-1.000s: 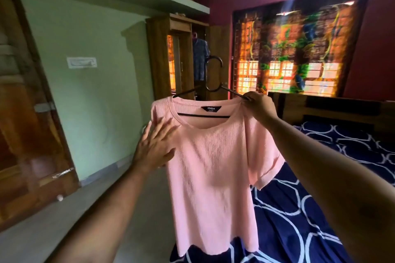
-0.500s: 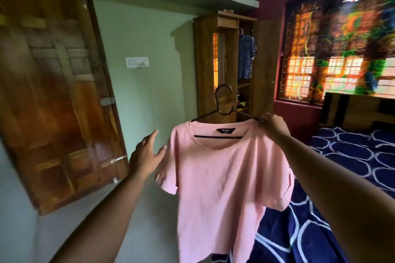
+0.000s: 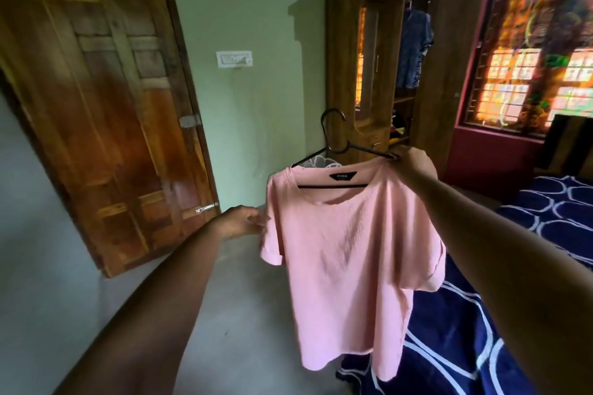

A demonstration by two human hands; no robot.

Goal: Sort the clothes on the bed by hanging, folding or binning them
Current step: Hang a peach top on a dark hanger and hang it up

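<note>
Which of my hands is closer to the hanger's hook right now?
Right. The right hand grips the hanger just below its hook; the left hand is lower, at the sleeve of the pink shirt.

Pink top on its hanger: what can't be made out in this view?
Fingers of the left hand: motion blur; pinching the pink top's sleeve or only touching, unclear.
Fingers of the right hand: hidden behind the hand itself, at the hanger's end.
The label: too small and blurred to read.
The white basket: mostly hidden behind the pink top.
</note>
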